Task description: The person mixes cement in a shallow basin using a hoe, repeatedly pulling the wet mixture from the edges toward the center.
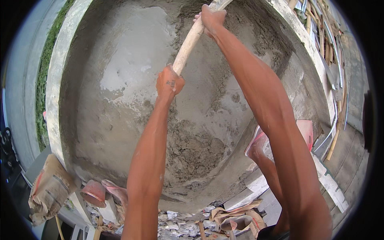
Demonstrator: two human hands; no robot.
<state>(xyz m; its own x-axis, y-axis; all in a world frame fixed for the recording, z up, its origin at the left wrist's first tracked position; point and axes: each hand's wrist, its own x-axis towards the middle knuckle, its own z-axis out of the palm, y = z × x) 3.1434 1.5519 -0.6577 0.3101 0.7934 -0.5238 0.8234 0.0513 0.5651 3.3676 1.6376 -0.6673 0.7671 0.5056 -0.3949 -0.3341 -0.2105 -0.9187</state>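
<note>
Both my hands are closed round a long, pale wooden tool handle. It slants up and to the right, out of the top of the view, so the tool's working end is hidden. My left hand grips the lower end, with its back turned up. Farther along, near the top edge, my right hand wraps the handle. Beneath them spreads wet grey cement mix, smooth and watery on the left. A thicker, lumpy mound lies nearer to me.
A pale walled rim surrounds the mix. At the near left are a crumpled paper sack and a reddish bucket. Broken rubble and torn paper lie at the near edge. Poles and strips are piled at the far right.
</note>
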